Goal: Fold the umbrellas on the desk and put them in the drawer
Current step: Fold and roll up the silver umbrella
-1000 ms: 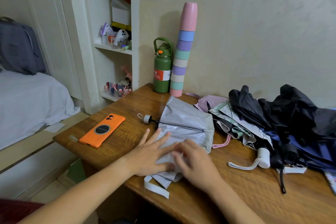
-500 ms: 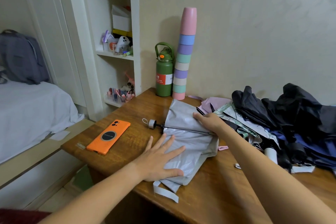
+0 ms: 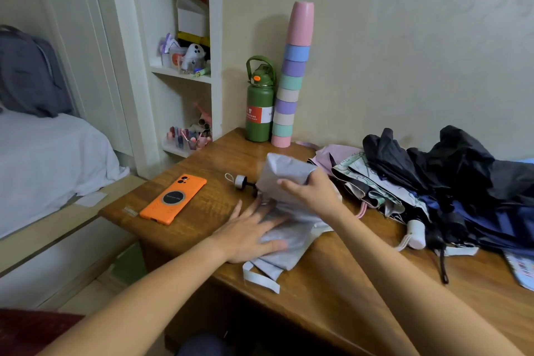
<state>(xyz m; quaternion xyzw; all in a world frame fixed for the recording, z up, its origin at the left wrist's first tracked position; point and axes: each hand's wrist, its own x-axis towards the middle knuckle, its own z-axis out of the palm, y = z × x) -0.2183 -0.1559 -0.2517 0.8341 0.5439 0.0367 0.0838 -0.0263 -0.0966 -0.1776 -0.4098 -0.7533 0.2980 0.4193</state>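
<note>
A pale grey umbrella point(image 3: 284, 170) lies collapsed on the wooden desk point(image 3: 332, 277), its small round handle point(image 3: 240, 181) pointing left. My left hand point(image 3: 251, 235) lies flat on the near part of its fabric, fingers spread. My right hand point(image 3: 313, 190) grips the far flap of grey fabric and holds it lifted over the rest. The closing strap point(image 3: 260, 280) hangs off the desk's front edge. To the right lies a pile of other umbrellas: pink point(image 3: 332, 154), white-and-green patterned point(image 3: 367, 179), black point(image 3: 450, 159) and navy point(image 3: 502, 228). No drawer is visible.
An orange phone point(image 3: 174, 198) lies on the desk's left part. A green bottle point(image 3: 259, 101) and a tall stack of coloured cups point(image 3: 291, 81) stand against the wall. White shelves point(image 3: 185, 72) with small items rise at the left, a bed point(image 3: 43, 159) beyond.
My right hand went from beside the left hand to the far edge of the grey fabric, gripped it and is pulling it back over the umbrella. The left hand stays pressed down.
</note>
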